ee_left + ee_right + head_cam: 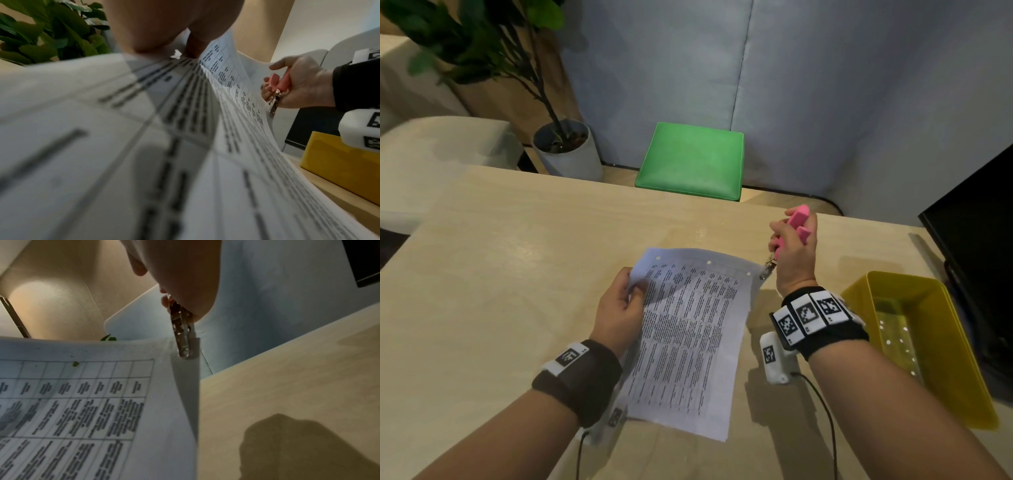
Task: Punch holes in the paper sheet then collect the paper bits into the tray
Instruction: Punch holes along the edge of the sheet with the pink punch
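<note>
A printed paper sheet (688, 335) with a text table is held lifted above the wooden table, with several punched holes along its far edge. My left hand (621, 305) pinches its left edge near the top. My right hand (792, 246) grips a pink-handled hole punch (796, 224); its metal head (183, 340) sits over the sheet's far right corner (185, 363). In the left wrist view the punch (276, 91) meets the paper's (144, 146) far edge. A yellow tray (959, 377) with several white paper bits in it stands to the right.
A black monitor (976, 240) stands at the far right behind the tray. A green stool (691, 161) and a potted plant (565, 144) are beyond the table's (500, 257) far edge. Cables run from both wrist cameras.
</note>
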### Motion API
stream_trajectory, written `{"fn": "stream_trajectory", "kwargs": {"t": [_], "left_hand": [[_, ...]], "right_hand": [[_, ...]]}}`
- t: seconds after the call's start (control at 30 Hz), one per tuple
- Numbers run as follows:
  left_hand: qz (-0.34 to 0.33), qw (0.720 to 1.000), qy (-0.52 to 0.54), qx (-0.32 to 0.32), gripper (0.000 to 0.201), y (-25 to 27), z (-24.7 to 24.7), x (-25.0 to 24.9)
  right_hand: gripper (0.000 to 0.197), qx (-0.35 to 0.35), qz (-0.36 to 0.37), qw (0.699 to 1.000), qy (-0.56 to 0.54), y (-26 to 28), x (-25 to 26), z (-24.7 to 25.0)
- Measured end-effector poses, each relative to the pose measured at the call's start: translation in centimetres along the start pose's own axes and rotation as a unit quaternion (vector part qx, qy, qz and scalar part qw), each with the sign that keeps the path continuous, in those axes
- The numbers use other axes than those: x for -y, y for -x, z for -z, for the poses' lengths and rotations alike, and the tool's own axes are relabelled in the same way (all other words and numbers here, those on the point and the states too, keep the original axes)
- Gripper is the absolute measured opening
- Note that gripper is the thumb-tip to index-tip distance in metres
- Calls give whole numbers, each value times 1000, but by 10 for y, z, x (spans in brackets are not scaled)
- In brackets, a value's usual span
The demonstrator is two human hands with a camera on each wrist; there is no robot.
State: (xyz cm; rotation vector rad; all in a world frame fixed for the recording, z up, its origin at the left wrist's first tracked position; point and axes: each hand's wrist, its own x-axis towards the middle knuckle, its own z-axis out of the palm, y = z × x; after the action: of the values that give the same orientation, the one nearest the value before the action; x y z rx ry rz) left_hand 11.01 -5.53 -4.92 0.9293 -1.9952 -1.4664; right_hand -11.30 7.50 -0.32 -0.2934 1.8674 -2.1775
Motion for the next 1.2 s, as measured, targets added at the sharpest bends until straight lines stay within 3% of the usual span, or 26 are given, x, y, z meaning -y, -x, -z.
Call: {"fn": "stream_trajectory", "kwargs": {"t": [0.13, 0.27, 0.47, 0.6, 0.83, 1.03, 1.1, 1.13, 1.2], "left_hand": [[-4, 998, 63, -31, 11, -8, 13, -21], [-33, 988, 134, -71, 6, -14, 21, -45], [-64, 979, 171, -89, 20, -22, 28, -80], [-73, 977, 182, -82, 18, -24, 26, -87], [-80, 977, 189, -58, 13, -14, 21, -85], [-22, 990, 141, -12, 15, -3, 14, -53], [-36, 997, 71, -10, 58, 0, 13, -44], [-41, 997, 64, -16, 70, 1, 13, -44], [-67, 994, 67, -49, 57, 0, 14, -52]], "right_hand": [[20, -4, 21, 999, 25, -4, 12, 7], [18, 87, -15, 995, 38, 0, 22, 9], [35, 192, -70, 977, 60, 19, 33, -2], [36, 156, -56, 986, 33, 31, 36, -8], [49, 91, 55, 992, 73, 65, 38, -3], [43, 54, 55, 991, 105, 82, 21, 6], [42, 56, 51, 992, 103, 83, 17, 8], [41, 57, 52, 992, 102, 84, 17, 9], [41, 60, 65, 991, 100, 84, 21, 8]]}}
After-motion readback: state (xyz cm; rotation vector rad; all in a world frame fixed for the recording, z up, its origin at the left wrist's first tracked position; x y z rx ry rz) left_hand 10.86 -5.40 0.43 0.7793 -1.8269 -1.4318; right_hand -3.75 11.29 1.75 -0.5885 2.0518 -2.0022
